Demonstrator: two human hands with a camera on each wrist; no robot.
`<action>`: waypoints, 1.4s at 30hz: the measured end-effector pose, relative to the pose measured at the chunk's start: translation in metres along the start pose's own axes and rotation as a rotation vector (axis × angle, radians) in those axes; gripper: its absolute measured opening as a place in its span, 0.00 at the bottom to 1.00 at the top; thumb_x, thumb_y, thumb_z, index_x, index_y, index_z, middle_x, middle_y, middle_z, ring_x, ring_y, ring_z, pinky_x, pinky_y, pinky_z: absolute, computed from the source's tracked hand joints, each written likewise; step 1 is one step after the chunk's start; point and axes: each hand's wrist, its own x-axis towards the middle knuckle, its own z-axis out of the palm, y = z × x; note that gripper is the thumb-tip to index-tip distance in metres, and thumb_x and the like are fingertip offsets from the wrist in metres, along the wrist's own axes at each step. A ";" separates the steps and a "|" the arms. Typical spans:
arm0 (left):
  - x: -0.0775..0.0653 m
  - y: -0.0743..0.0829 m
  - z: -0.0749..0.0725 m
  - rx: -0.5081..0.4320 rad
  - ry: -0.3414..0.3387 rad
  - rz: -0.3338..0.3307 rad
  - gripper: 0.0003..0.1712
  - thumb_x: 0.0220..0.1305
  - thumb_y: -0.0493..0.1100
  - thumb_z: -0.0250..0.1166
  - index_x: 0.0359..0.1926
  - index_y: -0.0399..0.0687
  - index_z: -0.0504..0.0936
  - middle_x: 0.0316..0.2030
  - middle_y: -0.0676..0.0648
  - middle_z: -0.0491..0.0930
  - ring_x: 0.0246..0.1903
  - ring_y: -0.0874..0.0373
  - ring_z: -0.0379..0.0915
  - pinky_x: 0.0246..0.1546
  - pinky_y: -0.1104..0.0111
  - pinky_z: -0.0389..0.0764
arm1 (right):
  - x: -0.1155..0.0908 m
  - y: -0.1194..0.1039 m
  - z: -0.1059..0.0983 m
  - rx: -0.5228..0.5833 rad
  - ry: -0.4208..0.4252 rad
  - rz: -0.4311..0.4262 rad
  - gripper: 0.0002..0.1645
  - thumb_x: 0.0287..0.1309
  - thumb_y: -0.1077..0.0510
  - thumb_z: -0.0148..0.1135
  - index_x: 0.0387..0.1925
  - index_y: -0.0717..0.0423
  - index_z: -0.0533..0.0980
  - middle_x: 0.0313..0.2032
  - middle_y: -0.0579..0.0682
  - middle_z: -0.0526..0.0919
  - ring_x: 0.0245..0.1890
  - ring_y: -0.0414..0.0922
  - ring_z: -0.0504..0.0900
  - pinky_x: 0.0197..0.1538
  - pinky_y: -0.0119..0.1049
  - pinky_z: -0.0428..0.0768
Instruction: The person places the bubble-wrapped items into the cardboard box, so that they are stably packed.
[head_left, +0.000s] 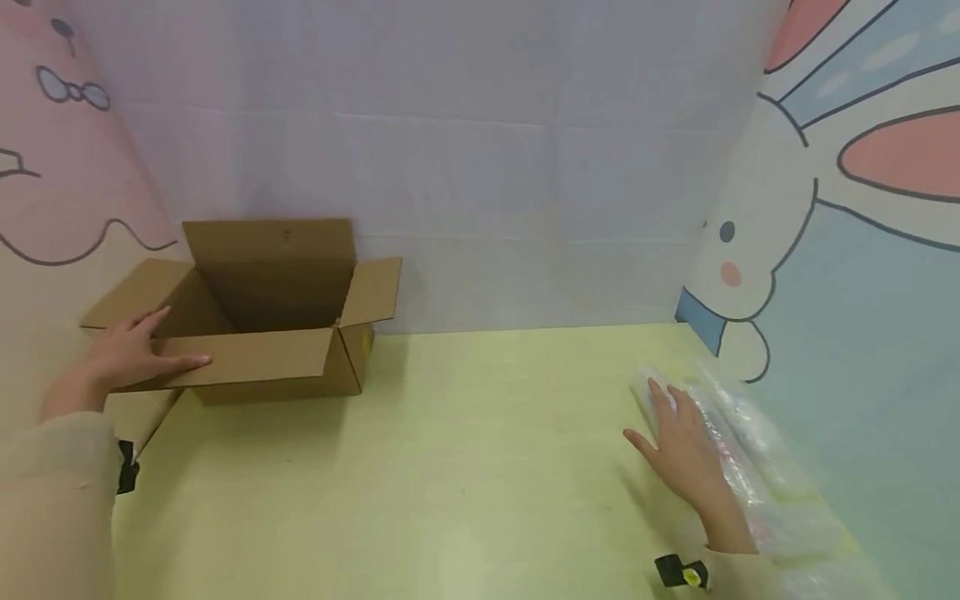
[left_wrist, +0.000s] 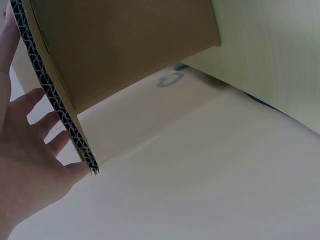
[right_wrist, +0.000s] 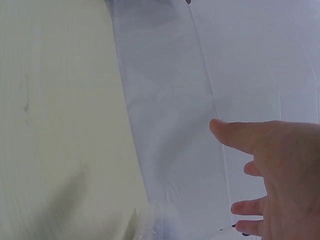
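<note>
An open cardboard box stands at the back left, all its flaps folded outward. My left hand rests at the left end of its near flap, with the thumb lying along the flap and the fingers spread. In the left wrist view, the fingers lie against the flap's corrugated edge. On the right, my right hand is held over clear plastic-wrapped packs, thumb apart and fingers extended. Nothing is in its grasp. What the packs contain is blurred.
The pale yellow-green tabletop stretches between the box and the packs. A white cloth hangs behind it. Cartoon-printed panels stand at both sides, with a rabbit on the right one. Each wrist bears a black strap.
</note>
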 end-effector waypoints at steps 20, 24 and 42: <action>-0.008 0.005 0.004 -0.045 0.010 -0.038 0.65 0.58 0.67 0.62 0.73 0.27 0.37 0.66 0.13 0.35 0.63 0.14 0.34 0.56 0.27 0.48 | -0.007 0.033 0.014 0.004 -0.171 0.121 0.50 0.61 0.46 0.62 0.71 0.70 0.51 0.62 0.80 0.58 0.58 0.80 0.60 0.58 0.72 0.62; -0.010 0.012 0.007 -0.054 0.029 -0.037 0.66 0.57 0.67 0.63 0.73 0.27 0.38 0.66 0.13 0.37 0.62 0.14 0.36 0.56 0.27 0.50 | -0.006 0.035 0.015 -0.007 -0.173 0.123 0.50 0.61 0.46 0.62 0.70 0.70 0.51 0.62 0.80 0.58 0.57 0.80 0.61 0.58 0.72 0.63; -0.016 0.064 0.042 -0.132 0.202 -0.012 0.74 0.48 0.68 0.71 0.75 0.33 0.34 0.68 0.19 0.41 0.64 0.21 0.43 0.56 0.31 0.55 | -0.003 0.040 0.018 -0.011 -0.171 0.122 0.50 0.61 0.45 0.62 0.71 0.71 0.51 0.62 0.81 0.58 0.58 0.79 0.60 0.58 0.71 0.62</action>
